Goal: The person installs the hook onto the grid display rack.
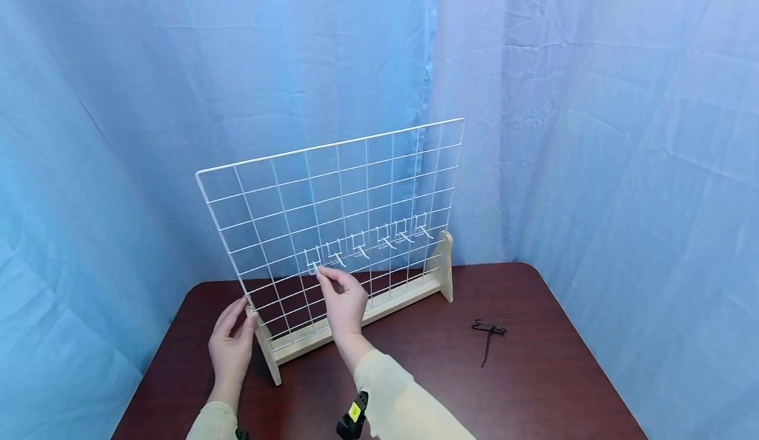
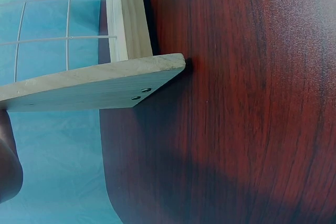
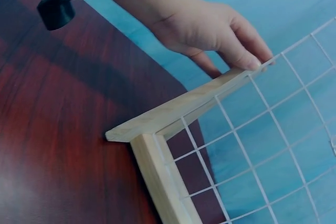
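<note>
A white wire grid panel [image 1: 332,145] stands upright in a wooden base [image 1: 362,316]. My left hand [image 1: 231,344] holds the panel's left edge where it meets the wooden end piece [image 3: 173,110]; in the right wrist view the thumb and fingers lie on either side of that edge. At the left end of a row of white hooks, my right hand [image 1: 346,302] pinches the prong of one white hook [image 1: 315,266] between thumb and fingertips. Several more white hooks [image 1: 362,251] hang along the same row to its right. The right hand is out of the right wrist view.
Black metal hooks [image 1: 489,328] lie together on the dark red wooden table [image 1: 534,387], right of the base. Blue curtains [image 1: 332,45] hang behind and at both sides. The base's right end piece [image 1: 446,272] stands near the table's back edge.
</note>
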The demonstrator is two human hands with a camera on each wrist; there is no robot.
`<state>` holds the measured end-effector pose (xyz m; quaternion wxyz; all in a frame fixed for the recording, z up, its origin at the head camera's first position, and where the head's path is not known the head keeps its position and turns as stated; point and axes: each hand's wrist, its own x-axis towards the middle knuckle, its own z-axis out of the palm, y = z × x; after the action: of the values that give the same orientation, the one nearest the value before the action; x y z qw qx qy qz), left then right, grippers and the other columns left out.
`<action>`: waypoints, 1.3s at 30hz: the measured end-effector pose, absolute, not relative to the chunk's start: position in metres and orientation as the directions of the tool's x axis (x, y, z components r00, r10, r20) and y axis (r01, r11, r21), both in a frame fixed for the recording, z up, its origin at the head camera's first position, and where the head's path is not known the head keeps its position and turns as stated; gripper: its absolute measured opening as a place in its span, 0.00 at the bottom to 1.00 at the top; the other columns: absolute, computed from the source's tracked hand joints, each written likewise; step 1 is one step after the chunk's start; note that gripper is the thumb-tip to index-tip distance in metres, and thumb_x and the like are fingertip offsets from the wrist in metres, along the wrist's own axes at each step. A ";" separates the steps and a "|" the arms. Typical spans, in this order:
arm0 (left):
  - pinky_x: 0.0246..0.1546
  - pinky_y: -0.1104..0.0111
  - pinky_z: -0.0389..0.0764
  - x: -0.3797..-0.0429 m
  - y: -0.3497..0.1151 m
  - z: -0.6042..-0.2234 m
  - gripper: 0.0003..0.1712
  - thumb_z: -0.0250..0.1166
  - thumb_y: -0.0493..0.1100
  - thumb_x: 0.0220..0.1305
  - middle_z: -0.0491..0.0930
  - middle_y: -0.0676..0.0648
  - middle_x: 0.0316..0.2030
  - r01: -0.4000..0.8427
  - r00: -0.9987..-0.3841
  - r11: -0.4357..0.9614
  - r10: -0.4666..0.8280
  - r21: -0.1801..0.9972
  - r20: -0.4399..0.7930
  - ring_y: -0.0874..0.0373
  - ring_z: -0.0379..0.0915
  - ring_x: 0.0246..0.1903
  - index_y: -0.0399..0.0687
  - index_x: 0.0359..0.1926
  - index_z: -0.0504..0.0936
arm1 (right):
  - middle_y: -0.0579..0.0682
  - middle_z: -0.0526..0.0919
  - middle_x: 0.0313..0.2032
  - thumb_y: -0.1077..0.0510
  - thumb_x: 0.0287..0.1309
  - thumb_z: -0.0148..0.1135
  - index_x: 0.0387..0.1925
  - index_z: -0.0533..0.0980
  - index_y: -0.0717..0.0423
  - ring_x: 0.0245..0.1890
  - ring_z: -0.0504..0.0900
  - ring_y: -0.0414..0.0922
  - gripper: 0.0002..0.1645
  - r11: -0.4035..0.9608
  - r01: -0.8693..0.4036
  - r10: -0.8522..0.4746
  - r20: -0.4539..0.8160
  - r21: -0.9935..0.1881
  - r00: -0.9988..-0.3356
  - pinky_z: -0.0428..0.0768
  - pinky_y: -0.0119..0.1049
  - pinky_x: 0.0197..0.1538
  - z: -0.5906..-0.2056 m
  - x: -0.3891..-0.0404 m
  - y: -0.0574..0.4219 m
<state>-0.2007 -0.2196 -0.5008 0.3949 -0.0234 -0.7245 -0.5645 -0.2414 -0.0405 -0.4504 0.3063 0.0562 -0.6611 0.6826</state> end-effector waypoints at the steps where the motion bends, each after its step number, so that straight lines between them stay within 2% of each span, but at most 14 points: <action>1: 0.45 0.82 0.78 -0.201 -0.220 -0.501 0.22 0.64 0.19 0.57 0.79 0.37 0.50 0.479 -0.686 0.366 -0.411 0.798 0.600 0.74 0.72 0.50 0.27 0.54 0.80 | 0.50 0.88 0.36 0.65 0.55 0.72 0.36 0.88 0.59 0.36 0.87 0.44 0.06 0.067 -0.483 0.340 0.475 -0.873 -0.812 0.85 0.30 0.40 -0.452 -0.240 -0.040; 7: 0.45 0.82 0.78 -0.200 -0.219 -0.500 0.21 0.64 0.19 0.57 0.79 0.35 0.50 0.473 -0.686 0.376 -0.410 0.797 0.601 0.74 0.72 0.50 0.26 0.53 0.80 | 0.50 0.88 0.36 0.66 0.55 0.71 0.36 0.87 0.58 0.36 0.86 0.42 0.06 0.045 -0.461 0.330 0.449 -0.886 -0.830 0.85 0.30 0.41 -0.470 -0.238 -0.035; 16: 0.45 0.81 0.79 -0.200 -0.218 -0.499 0.21 0.64 0.18 0.56 0.79 0.35 0.50 0.476 -0.683 0.376 -0.412 0.795 0.604 0.74 0.72 0.50 0.25 0.53 0.80 | 0.53 0.88 0.33 0.66 0.55 0.71 0.34 0.87 0.60 0.30 0.84 0.41 0.03 0.082 -0.449 0.375 0.445 -0.890 -0.813 0.84 0.29 0.35 -0.494 -0.233 -0.023; 23: 0.45 0.81 0.78 -0.200 -0.218 -0.500 0.21 0.64 0.18 0.56 0.78 0.33 0.50 0.471 -0.687 0.363 -0.420 0.804 0.593 0.74 0.72 0.50 0.25 0.53 0.80 | 0.49 0.88 0.32 0.65 0.55 0.71 0.33 0.87 0.57 0.30 0.82 0.36 0.03 0.123 -0.404 0.401 0.417 -0.907 -0.816 0.83 0.27 0.35 -0.515 -0.227 -0.010; 30: 0.45 0.83 0.78 -0.201 -0.218 -0.500 0.21 0.64 0.18 0.56 0.77 0.31 0.50 0.467 -0.689 0.369 -0.418 0.804 0.592 0.74 0.72 0.50 0.24 0.53 0.79 | 0.51 0.87 0.31 0.67 0.55 0.71 0.33 0.86 0.60 0.29 0.81 0.38 0.03 0.161 -0.406 0.420 0.435 -0.899 -0.797 0.81 0.28 0.33 -0.534 -0.222 0.002; 39: 0.45 0.82 0.78 -0.199 -0.218 -0.499 0.21 0.64 0.18 0.57 0.77 0.31 0.51 0.462 -0.690 0.377 -0.415 0.802 0.593 0.74 0.71 0.50 0.24 0.54 0.79 | 0.48 0.86 0.31 0.68 0.54 0.71 0.32 0.86 0.56 0.30 0.80 0.38 0.05 0.182 -0.359 0.438 0.403 -0.915 -0.804 0.82 0.30 0.34 -0.555 -0.216 0.018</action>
<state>-0.1992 -0.2184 -0.4990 0.3934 -0.0161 -0.7306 -0.5578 -0.2163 0.0183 -0.5555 0.3119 -0.0278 -0.7027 0.6388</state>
